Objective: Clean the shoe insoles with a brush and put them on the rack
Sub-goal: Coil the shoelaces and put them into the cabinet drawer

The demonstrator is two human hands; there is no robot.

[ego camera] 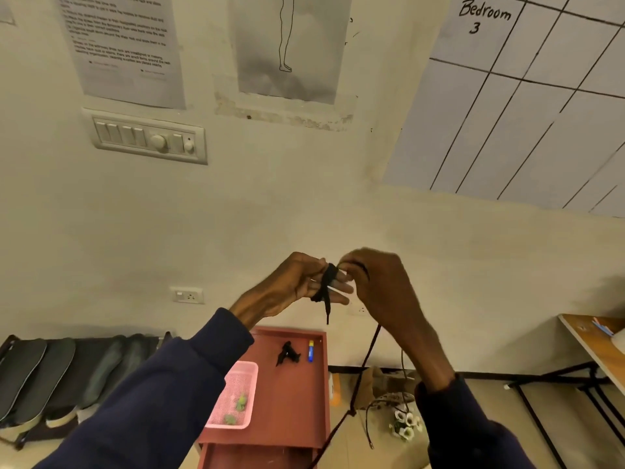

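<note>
Two hands meet at the centre of the view, in front of a pale wall. The left hand point(297, 282) holds its fingers straight, and a black shoelace point(325, 282) is wound round them in a small coil. Whether its thumb pins the coil is hard to tell. The right hand point(380, 289) is curled, pinching the lace. The free length trails down toward 6 o'clock and out of view.

The task's insoles point(50, 374), dark and overlapping, lie in a row on a low rack point(6, 345) at 8 o'clock, well apart from both hands. No brush is visible anywhere.

At 6 o'clock stands a red cabinet point(291, 407), carrying a pink basket point(233, 394), a second bundled lace point(287, 354) and a small blue object point(310, 350), too small to identify.

Risks, as a judgement: the long hanging tail could snag on the cabinet edge or the clutter at 5 o'clock and tug the coil loose. If the pinch slackens, the turns could slide off the straight fingers.

The rack's left end is cut off. The left sleeve point(162, 394) covers part of the insole row and the basket.
</note>
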